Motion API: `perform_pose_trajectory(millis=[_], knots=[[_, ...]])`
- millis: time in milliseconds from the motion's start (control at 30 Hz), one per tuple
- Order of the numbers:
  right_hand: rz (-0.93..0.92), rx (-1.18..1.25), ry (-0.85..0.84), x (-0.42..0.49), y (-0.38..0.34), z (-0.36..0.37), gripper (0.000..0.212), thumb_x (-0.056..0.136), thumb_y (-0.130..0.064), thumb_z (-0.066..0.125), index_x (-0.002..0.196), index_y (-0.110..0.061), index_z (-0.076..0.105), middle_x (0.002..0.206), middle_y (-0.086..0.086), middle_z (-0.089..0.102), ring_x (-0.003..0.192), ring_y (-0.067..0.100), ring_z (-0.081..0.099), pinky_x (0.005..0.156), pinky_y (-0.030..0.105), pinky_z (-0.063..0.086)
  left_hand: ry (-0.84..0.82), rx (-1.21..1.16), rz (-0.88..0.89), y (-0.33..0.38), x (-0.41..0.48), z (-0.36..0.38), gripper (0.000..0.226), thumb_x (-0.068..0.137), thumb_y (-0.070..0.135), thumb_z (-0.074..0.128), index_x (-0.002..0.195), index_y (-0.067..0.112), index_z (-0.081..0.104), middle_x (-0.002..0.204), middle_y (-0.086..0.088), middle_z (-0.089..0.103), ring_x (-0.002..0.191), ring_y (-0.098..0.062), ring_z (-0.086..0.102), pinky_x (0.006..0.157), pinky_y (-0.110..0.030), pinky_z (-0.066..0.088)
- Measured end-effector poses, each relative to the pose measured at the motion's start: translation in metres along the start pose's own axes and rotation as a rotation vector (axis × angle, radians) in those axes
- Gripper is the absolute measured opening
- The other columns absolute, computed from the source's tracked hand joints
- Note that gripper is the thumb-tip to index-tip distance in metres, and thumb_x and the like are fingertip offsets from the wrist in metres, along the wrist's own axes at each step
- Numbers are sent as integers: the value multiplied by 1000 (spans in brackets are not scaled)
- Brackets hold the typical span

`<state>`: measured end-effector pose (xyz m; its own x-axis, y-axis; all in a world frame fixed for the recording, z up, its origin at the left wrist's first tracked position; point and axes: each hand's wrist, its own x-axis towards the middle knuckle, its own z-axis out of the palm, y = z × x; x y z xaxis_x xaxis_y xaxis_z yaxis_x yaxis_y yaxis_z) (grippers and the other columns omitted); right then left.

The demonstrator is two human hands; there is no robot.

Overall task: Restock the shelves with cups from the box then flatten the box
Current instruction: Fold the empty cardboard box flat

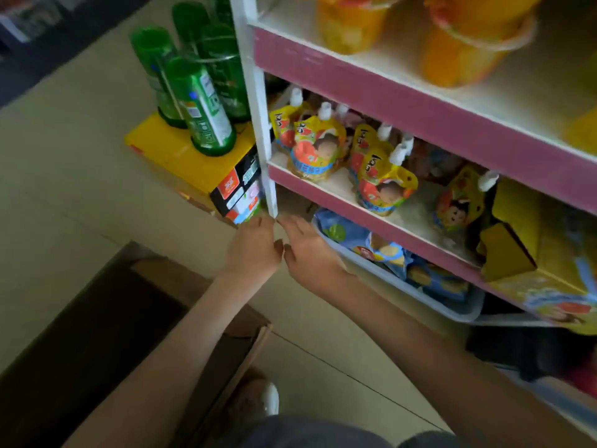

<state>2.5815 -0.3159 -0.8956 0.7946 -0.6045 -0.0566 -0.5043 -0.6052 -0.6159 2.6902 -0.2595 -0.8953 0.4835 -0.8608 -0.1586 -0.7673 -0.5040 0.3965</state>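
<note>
Floor (pixel 64 189) beneath left hand (pixel 255 247), right hand (pixel 310 250)

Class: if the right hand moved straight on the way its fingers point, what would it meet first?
Probably the lower end of the white shelf post, just ahead of the right hand; depth is unclear.

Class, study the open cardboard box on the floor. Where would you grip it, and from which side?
Probably the cardboard box by its upright right-hand wall, pinching over the top edge from above: the top is open, leaving that edge exposed.
</note>
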Motion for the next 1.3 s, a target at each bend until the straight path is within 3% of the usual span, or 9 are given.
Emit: perform_pose_trajectory(millis=[133, 367, 567, 667, 800, 1000, 1100, 1200, 1300], knots=[[-15, 54, -419, -26, -51, -12, 68, 84, 8, 44, 147, -6, 24, 150, 12, 27, 138, 26, 27, 110, 34, 29, 141, -68, -60, -17, -52, -20, 39, 67, -4, 71, 104, -10, 60, 98, -28, 59, 90, -46, 58, 77, -47, 50], [-202, -150, -967, -80, -119, -14, 82, 83, 6, 50, 151, -19, 14, 158, 8, 5, 144, 23, 5, 115, 30, 20, 130, -261, -468, -37, -215, -53, 47, 88, 9, 56, 133, 0, 43, 130, -18, 49, 121, -31, 48, 101, -35, 38], [-45, -328, -914, -123, -133, 10, 85, 83, 3, 60, 150, -17, 11, 157, 5, 12, 129, 31, 40, 99, 36, 41, -219, -276, -687, -55, -364, -70, 92, 72, 72, 52, 135, 5, 44, 136, -14, 47, 125, -32, 45, 100, -41, 41], [-40, -412, -896, -129, -137, 22, 90, 80, 2, 64, 149, -16, 10, 154, 8, 20, 130, 29, 37, 101, 34, 36, -240, -83, -719, -76, -401, -62, 92, 72, 62, 61, 135, -2, 42, 144, -27, 34, 132, -44, 33, 105, -57, 33], [-160, -707, -924, -128, -146, 46, 94, 80, -14, 68, 149, -18, 5, 156, 8, 13, 144, 26, 9, 115, 41, 13, -262, -33, -975, -93, -409, -63, 114, 75, 54, 69, 150, 10, -4, 154, -22, -14, 142, -41, -7, 115, -49, 8], [-198, -876, -912, -101, -170, 76, 64, 81, -17, 61, 137, -20, 29, 133, 2, 48, 126, 23, 38, 102, 40, 29, -117, -249, -954, -121, -400, -57, 113, 76, 37, 75, 150, 13, -6, 153, -8, -26, 143, -32, 11, 109, -34, 35], [-134, -896, -1051, -75, -180, 88, 62, 85, -16, 54, 139, -22, 25, 120, 5, 55, 109, 26, 53, 91, 38, 41, -135, -290, -969, -131, -390, -55, 102, 84, 31, 68, 149, 14, -8, 156, -9, -14, 143, -27, 18, 106, -29, 35], [52, -860, -1315, -57, -180, 104, 78, 85, -18, 54, 147, -35, 11, 131, 8, 47, 111, 30, 52, 93, 43, 48, -259, -320, -950, -151, -378, -48, 95, 87, 35, 62, 149, 14, -7, 149, -11, 30, 122, -29, 49, 92, -36, 47], [132, -784, -1471, -45, -176, 117, 83, 82, -28, 62, 148, -37, 14, 131, 8, 49, 103, 23, 51, 91, 37, 48, -434, -250, -822, -169, -366, -44, 78, 89, 53, 51, 146, 14, 17, 134, -7, 49, 111, -27, 56, 86, -37, 46]])
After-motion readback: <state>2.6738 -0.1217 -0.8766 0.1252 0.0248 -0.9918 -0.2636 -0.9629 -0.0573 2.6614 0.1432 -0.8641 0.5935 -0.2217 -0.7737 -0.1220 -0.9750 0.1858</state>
